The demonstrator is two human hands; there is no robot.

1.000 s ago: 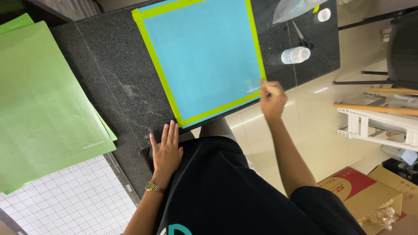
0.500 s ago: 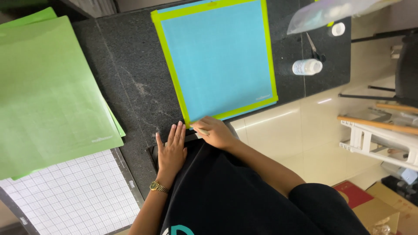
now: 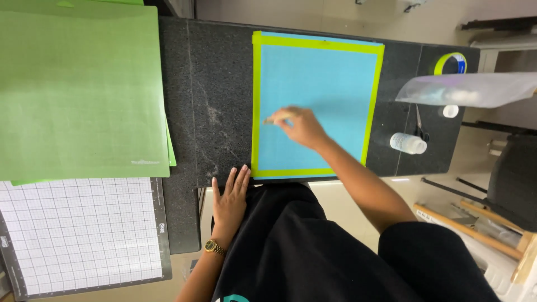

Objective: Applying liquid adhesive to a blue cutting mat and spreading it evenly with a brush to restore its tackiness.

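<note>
The left hand lies flat, fingers spread, on the near edge of the dark granite surface. Farther out, the right hand pinches a small pale tool, rubbing the blue sheet taped in yellow-green; likely smoothing, needing even strokes.

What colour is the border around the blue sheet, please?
Lime green, on the blue sheet, seen clearly in the head view.

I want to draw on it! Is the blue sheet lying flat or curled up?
Flat. The blue sheet lies spread on the dark counter, with yellow-green tape along its edges. The right hand rests on it.
</note>
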